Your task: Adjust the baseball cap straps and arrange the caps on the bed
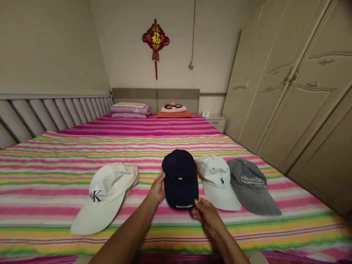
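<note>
A dark navy baseball cap [180, 183] is between my hands, its brim toward me with small white lettering along the edge. My left hand [158, 187] grips its left side near where crown meets brim. At the brim's front right corner, my right hand [205, 212] pinches the edge between thumb and fingers. Just right of it lies a white cap [216, 168] with a small dark emblem, overlapping a grey cap [247, 179] with white lettering. Apart on the left, a cream cap [110, 183] with black letters rests tilted, brim pointing toward the lower left.
The caps are on a bed with a striped sheet [68, 154]. Folded purple bedding [129, 110] and a pink and orange stack [173, 110] sit by the headboard [178, 96]. A slatted rail [55, 113] runs along the left; a wardrobe [275, 80] stands at right.
</note>
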